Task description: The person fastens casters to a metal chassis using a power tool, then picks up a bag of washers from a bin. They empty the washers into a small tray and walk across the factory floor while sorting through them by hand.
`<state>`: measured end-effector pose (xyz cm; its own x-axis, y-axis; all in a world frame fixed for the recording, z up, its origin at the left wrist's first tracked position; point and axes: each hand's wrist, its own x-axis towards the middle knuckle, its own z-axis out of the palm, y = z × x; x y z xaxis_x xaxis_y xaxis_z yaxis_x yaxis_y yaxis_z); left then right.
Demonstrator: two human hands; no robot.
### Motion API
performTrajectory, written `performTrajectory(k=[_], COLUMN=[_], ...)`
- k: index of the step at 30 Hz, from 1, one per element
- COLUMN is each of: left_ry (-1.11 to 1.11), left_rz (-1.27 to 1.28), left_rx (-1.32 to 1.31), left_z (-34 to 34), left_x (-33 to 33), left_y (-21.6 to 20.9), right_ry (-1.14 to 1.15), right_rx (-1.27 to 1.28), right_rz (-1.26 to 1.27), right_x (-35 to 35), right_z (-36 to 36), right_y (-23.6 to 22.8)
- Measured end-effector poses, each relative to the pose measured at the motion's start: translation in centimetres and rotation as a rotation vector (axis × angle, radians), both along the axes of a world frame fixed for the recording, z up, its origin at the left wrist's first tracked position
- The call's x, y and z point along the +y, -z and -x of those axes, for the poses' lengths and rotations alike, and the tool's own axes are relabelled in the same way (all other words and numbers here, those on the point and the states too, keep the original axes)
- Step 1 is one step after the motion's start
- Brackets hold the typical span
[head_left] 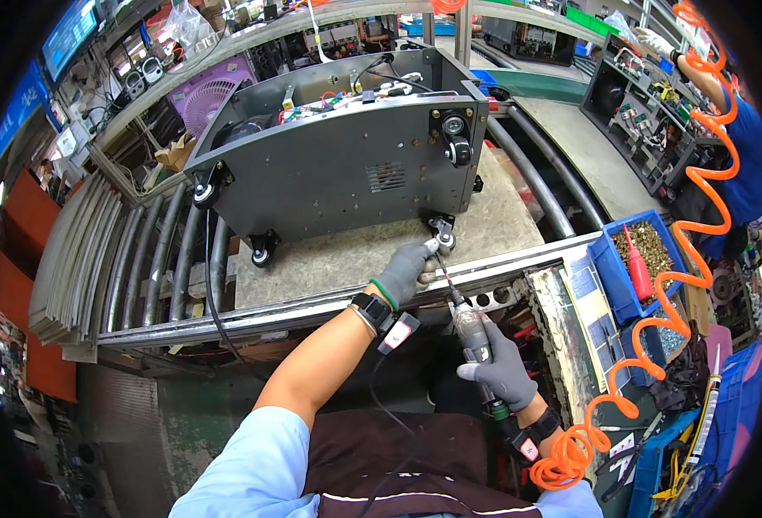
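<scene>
A dark grey metal cabinet lies on its side on a board, its caster underside facing me. Dark casters sit at its corners, one of them the lower right caster. Just below that caster, my gloved left hand has its fingers pinched together by the driver's bit; what they hold is too small to make out. My gloved right hand is wrapped round a power screwdriver, its bit pointing up toward the left fingertips and the caster.
Metal rollers run beneath the board. To the right stand a blue bin of small screws with a red bottle and an orange coiled hose. Stacked flat panels stand left. Another person works far right near an open unit.
</scene>
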<state>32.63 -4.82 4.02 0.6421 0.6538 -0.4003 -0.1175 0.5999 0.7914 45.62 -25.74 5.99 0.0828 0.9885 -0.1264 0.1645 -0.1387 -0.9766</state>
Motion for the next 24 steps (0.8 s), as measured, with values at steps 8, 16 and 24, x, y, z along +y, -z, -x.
performTrajectory(k=[8, 16, 24], left_ry=[-0.210, -0.195, -0.220], left_rz=[-0.927, -0.474, -0.018], left_rx=[0.970, 0.713, 0.312], left_z=[-1.6, -3.8, -5.8], left_x=[3.4, 6.0, 6.0], left_y=[0.2, 3.4, 2.6], right_ry=[0.136, 0.164, 0.169], right_rx=[0.175, 0.228, 0.151], right_rz=[-0.041, -0.024, -0.015], right_x=[-1.1, -2.2, 0.3], right_z=[-0.9, -1.1, -1.5], right_y=[0.4, 1.1, -0.2])
